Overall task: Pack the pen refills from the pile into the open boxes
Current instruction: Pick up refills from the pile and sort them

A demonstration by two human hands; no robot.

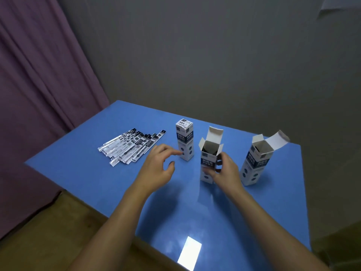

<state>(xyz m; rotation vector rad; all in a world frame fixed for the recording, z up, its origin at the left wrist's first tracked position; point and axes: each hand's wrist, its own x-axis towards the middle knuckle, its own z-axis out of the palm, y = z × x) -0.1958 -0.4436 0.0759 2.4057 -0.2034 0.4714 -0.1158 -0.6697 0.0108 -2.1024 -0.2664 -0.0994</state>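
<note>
Blue table [93, 178]: right hand [227, 170] gripping middle open box [208, 163], left hand [158, 167] loose, empty.

Left hand [159, 163] hovering, fingers loosely curled, right hand [224, 169] curled in grip

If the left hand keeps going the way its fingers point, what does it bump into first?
Probably the closed white and dark blue cardboard box. The left hand hangs open with its fingers nearly at the box's lower front, though one view leaves depth uncertain.
</note>
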